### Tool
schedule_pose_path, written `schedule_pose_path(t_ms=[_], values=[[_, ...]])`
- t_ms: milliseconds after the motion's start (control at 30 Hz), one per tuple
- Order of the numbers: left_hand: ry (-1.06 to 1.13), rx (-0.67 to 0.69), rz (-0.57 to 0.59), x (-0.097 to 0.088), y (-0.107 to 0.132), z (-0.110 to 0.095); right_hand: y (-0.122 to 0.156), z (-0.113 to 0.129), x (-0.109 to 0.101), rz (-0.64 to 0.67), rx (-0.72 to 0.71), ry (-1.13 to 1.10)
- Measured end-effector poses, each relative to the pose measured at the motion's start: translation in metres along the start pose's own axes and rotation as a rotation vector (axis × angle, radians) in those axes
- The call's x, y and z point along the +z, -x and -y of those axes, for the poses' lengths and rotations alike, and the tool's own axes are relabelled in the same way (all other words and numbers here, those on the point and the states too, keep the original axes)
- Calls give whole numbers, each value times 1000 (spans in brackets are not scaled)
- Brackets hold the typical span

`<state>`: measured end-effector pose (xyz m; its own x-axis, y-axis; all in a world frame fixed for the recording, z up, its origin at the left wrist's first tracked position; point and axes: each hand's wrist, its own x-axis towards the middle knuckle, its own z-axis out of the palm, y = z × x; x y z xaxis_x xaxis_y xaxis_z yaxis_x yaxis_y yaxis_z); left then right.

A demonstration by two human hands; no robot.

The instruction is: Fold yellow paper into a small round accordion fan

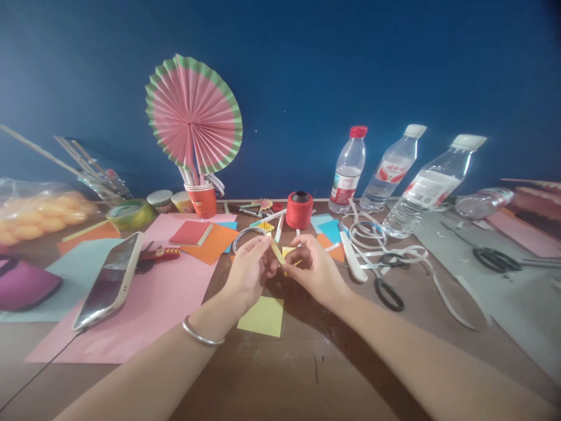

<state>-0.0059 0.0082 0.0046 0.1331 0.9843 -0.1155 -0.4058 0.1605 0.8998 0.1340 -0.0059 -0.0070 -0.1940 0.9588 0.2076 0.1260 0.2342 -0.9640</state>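
Note:
A narrow strip of folded yellow paper (277,252) is held at a slant between my two hands above the table. My left hand (249,268), below a silver bangle, is closed and pinches the strip near its upper end. At the lower end, the thumb and fingers of my right hand (319,268) close on the strip; some fingertips are hidden. Flat on the table below lies a pale yellow paper square (262,317). Behind my left hand, part of a thin ring (248,231) shows. A small pleated yellow paper piece (264,226) lies just beyond.
A red roll (299,211) stands behind my hands. To the left are a phone (108,280), pink paper (153,321) and a paper cup (202,202) holding a pleated fan (195,114). Rightward are a white-handled tool (353,257), scissors (388,294), white strips (456,310) and several bottles (348,172).

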Motion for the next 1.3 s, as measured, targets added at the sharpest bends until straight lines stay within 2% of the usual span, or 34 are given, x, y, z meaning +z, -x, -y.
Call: schedule_pose_path(t_ms=[100, 200, 267, 367, 500, 633, 767, 867, 1033, 1167, 1233, 1300], values=[[137, -68, -29, 0, -1, -2, 1, 1, -1, -57, -48, 77], [170, -80, -43, -1, -2, -3, 2, 0, -2, -120, -91, 119], [165, -44, -32, -1, -3, -4, 2, -3, -4, -155, -128, 50], [109, 64, 25, -1, -3, -3, -2, -6, -5, -182, -137, -185], [-47, 126, 139, -1, -2, -3, -7, -6, -5, -75, -2, -355], [-145, 117, 157, -2, -1, -3, -6, -3, -1, 117, 154, -494], [-184, 123, 136, -4, -3, -2, -6, 0, 0, 122, 207, -578], [-249, 152, 93, -3, -3, -2, -9, 0, -3, 75, 197, -481], [-450, 281, 30, -6, -5, -1, -10, 2, -9, -60, 83, -118], [-811, 401, -22, -9, -4, -2, -10, 2, -13, -265, -6, -44], [-1070, 476, 29, -9, -2, -2, -12, 0, -16, -366, -24, -11], [-1294, 538, 142, -9, 1, -2, -14, -4, -18, -382, -17, 89]])
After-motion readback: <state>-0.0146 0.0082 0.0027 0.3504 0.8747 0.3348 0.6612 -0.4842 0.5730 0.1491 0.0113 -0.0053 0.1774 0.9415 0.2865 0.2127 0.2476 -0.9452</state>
